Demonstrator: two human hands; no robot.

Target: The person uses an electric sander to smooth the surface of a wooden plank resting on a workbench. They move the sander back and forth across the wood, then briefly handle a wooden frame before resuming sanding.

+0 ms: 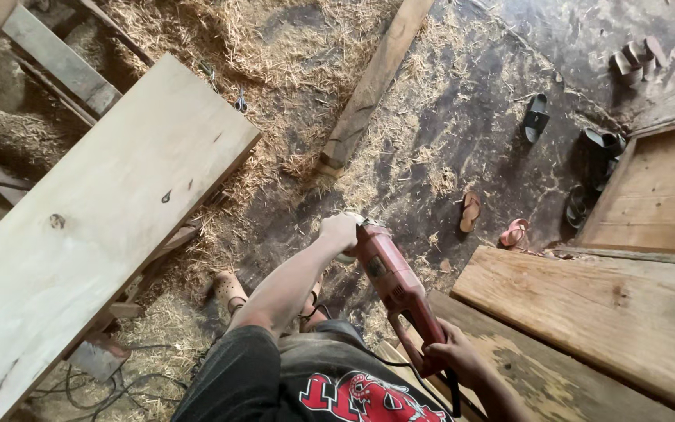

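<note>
I hold a red power tool (394, 287) in front of my body, above the floor. My left hand (341, 231) grips its front end, near the pale metal head. My right hand (456, 354) is closed on the rear handle, where a black cable (455, 395) hangs down. A wide pale wooden board (87, 219) lies to the left, tilted across the view. My feet in sandals (230, 291) show below the tool.
Wood shavings (275, 62) cover the dark floor. A long beam (373, 82) lies ahead. Rough planks (611, 312) and a wooden panel (658, 195) are at the right. Several loose sandals (470, 212) lie on the floor. Cables (111, 387) coil at lower left.
</note>
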